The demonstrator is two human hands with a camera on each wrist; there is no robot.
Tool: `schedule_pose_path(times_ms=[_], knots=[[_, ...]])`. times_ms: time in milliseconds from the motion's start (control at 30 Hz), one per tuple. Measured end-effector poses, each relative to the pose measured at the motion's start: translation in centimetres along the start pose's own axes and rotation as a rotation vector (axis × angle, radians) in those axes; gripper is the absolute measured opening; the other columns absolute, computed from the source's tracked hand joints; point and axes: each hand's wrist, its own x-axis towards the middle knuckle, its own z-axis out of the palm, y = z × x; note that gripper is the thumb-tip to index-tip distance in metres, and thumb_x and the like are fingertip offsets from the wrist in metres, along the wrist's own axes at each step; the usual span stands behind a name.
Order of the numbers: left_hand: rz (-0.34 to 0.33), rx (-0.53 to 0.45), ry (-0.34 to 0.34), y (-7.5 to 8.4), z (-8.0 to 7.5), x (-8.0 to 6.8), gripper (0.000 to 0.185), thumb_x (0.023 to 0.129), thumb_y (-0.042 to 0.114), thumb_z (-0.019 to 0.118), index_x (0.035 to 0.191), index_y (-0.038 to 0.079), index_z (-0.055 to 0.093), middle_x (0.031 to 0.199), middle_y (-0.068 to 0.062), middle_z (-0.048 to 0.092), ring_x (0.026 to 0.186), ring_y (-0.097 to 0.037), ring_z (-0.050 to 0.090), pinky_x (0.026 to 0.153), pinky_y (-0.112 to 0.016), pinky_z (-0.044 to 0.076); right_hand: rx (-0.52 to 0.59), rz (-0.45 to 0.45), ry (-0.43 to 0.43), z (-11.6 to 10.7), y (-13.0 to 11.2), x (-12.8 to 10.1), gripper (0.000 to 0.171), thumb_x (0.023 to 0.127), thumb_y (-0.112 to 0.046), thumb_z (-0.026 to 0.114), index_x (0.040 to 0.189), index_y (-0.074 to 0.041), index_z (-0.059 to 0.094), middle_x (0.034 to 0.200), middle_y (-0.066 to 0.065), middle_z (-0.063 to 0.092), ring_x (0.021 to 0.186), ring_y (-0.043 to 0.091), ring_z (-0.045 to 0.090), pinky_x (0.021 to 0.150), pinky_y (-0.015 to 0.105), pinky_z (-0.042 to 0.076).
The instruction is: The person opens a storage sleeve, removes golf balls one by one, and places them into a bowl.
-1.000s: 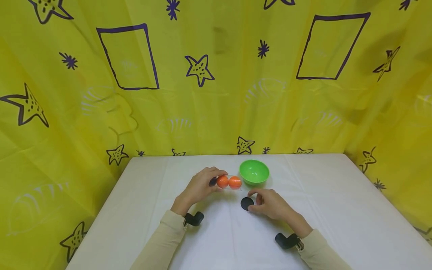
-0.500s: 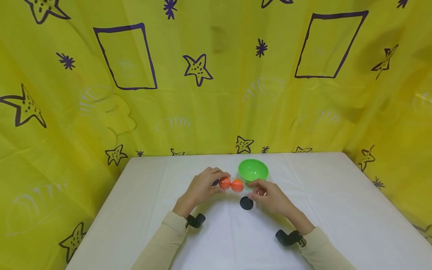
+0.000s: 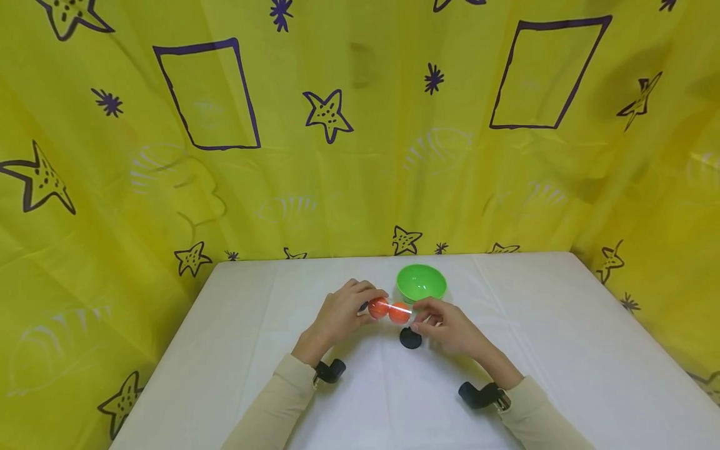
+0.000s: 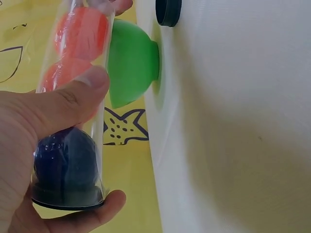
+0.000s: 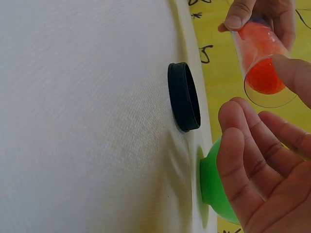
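My left hand grips a clear plastic tube, thumb across its side in the left wrist view. Inside the tube are two orange balls and a dark blue ball at the end with a black base. The tube's other end is uncapped, its round rim facing the right wrist camera. Beside that rim is my right hand, fingers loosely bent below the opening and thumb by the edge. A black round cap lies on the table beneath the right fingers.
A green bowl stands on the white table just behind the hands. Yellow curtains with drawn stars hang at the back and both sides. Each wrist wears a black camera mount.
The left hand and tube have moved slightly right and toward the person. The right hand has lifted from beside the black cap to the tube's uncapped end.
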Motion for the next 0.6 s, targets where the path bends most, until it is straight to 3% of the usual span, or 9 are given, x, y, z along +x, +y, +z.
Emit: schedule_pose_path(times_ms=[233, 600], knots=[[0.007, 0.009, 0.018, 0.28, -0.26, -0.09, 0.049, 0.079, 0.021, 0.089, 0.124, 0.028, 0.071, 0.119, 0.008, 0.069, 0.106, -0.014, 0.058, 0.074, -0.036, 0.058, 0.007, -0.004, -0.014, 0.13, 0.18, 0.11, 0.042, 0.095, -0.019, 0.074, 0.128, 0.003, 0.059, 0.099, 0.012, 0.071, 0.074, 0.021, 0.065, 0.058, 0.028, 0.054], [-0.057, -0.040, -0.040, 0.09, -0.07, -0.10, 0.050, 0.082, 0.022, 0.086, 0.129, 0.026, 0.068, 0.125, 0.005, 0.069, 0.111, -0.017, 0.058, 0.083, -0.042, 0.058, 0.025, 0.041, 0.001, 0.08, 0.13, 0.02, 0.042, 0.095, -0.020, 0.074, 0.127, 0.002, 0.059, 0.092, 0.010, 0.068, 0.070, 0.023, 0.063, 0.057, 0.030, 0.055]])
